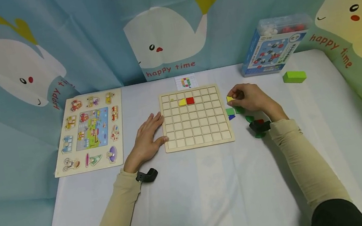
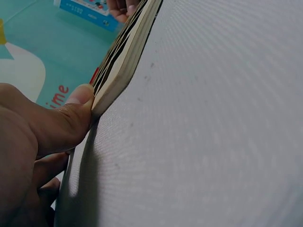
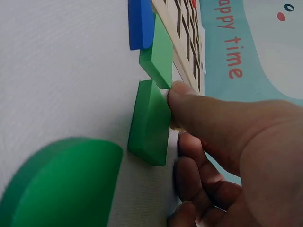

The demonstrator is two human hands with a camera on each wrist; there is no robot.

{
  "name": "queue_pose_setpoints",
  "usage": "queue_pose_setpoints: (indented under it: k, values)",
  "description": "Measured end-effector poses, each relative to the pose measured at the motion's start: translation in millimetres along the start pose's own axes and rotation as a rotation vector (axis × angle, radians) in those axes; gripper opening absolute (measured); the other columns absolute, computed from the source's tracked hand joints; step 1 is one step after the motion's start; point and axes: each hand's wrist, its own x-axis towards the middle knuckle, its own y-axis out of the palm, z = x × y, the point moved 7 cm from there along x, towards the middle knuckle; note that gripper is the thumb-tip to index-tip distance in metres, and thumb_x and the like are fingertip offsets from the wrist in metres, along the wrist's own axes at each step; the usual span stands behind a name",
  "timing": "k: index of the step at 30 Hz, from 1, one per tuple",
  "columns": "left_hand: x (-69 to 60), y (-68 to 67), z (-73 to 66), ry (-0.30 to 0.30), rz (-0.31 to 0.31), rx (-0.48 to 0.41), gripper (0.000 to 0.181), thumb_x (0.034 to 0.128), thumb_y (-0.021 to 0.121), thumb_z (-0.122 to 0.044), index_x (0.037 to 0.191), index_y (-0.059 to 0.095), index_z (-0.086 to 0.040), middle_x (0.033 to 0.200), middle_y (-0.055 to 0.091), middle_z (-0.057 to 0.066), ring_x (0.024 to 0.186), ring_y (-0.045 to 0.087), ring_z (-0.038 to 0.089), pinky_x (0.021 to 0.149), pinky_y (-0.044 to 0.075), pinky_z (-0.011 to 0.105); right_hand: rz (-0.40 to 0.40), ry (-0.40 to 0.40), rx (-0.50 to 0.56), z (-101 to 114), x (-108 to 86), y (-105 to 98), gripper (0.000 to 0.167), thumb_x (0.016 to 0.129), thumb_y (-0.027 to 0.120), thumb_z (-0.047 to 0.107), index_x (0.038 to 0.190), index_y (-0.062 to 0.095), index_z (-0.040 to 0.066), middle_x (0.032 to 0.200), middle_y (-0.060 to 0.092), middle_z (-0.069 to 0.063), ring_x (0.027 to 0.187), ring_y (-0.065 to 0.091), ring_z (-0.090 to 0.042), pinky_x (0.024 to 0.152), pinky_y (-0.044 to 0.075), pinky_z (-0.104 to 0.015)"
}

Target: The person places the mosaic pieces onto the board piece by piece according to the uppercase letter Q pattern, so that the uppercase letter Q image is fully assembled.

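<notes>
A wooden grid board (image 1: 198, 139) lies on the table with a yellow piece (image 1: 182, 102) and a red square (image 1: 190, 100) side by side near its top. My left hand (image 1: 147, 138) rests at the board's left edge with fingers extended; the thumb touches the board's side in the left wrist view. Just right of the board, my right hand (image 1: 250, 96) pinches a small yellow block (image 1: 229, 98) between thumb and fingers. Close by lie a light green block (image 3: 158, 54), a blue block (image 3: 141, 23), a darker green block (image 3: 150, 123) and a rounded green block (image 3: 66, 184).
A small pattern card (image 1: 185, 82) lies behind the board. To the left is a wooden picture puzzle (image 1: 66, 165). A boxed toy set (image 1: 270, 51) stands at the back right, with a bright green block (image 1: 294, 77) in front. More pieces lie partly hidden under the right wrist.
</notes>
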Motion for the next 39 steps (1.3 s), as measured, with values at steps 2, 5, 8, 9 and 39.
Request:
queue_pose_setpoints:
  k: [2, 5, 8, 9, 39]
  values:
    - [-0.3, -0.4, 0.2, -0.003, 0.000, 0.002, 0.076, 0.0980, 0.075, -0.020, 0.163, 0.039, -0.002, 0.175, 0.028, 0.012, 0.166, 0.014, 0.034, 0.133, 0.009, 0.059, 0.014, 0.005, -0.002, 0.9, 0.4, 1.8, 0.029, 0.102, 0.072, 0.020, 0.122, 0.068, -0.001, 0.111, 0.069, -0.020, 0.098, 0.065, -0.032, 0.088, 0.052, -0.046]
    - [-0.7, -1.0, 0.6, -0.008, 0.001, 0.007, 0.076, 0.0979, 0.075, -0.020, 0.163, 0.039, -0.002, 0.175, 0.028, 0.012, 0.166, 0.014, 0.034, 0.133, 0.010, 0.058, 0.024, 0.006, 0.014, 3.3, 1.4, 4.3, 0.030, 0.104, 0.068, 0.019, 0.125, 0.065, -0.002, 0.114, 0.068, -0.022, 0.101, 0.064, -0.033, 0.091, 0.052, -0.048]
    - [-0.9, -1.5, 1.4, -0.009, -0.001, 0.009, 0.076, 0.0978, 0.075, -0.020, 0.163, 0.040, -0.002, 0.175, 0.029, 0.012, 0.166, 0.015, 0.034, 0.133, 0.010, 0.058, 0.019, -0.010, 0.037, 6.7, 3.8, 6.5, 0.029, 0.106, 0.065, 0.018, 0.128, 0.063, -0.002, 0.117, 0.067, -0.022, 0.103, 0.064, -0.033, 0.093, 0.052, -0.047]
    - [-1.0, -1.5, 1.8, -0.009, -0.002, 0.008, 0.076, 0.0979, 0.075, -0.020, 0.163, 0.039, -0.003, 0.175, 0.029, 0.012, 0.166, 0.014, 0.034, 0.133, 0.010, 0.058, 0.017, -0.020, 0.048, 8.2, 4.8, 7.6, 0.030, 0.106, 0.065, 0.018, 0.128, 0.062, -0.002, 0.117, 0.067, -0.023, 0.104, 0.064, -0.033, 0.093, 0.052, -0.046]
    - [0.9, -0.2, 3.4, 0.004, -0.005, 0.011, 0.075, 0.0984, 0.075, -0.019, 0.163, 0.040, -0.003, 0.176, 0.028, 0.011, 0.166, 0.014, 0.032, 0.133, 0.010, 0.057, -0.028, -0.205, 0.141, 68.2, 39.4, 43.3, 0.033, 0.104, 0.070, 0.021, 0.127, 0.066, -0.001, 0.111, 0.068, -0.019, 0.097, 0.067, -0.030, 0.085, 0.054, -0.038]
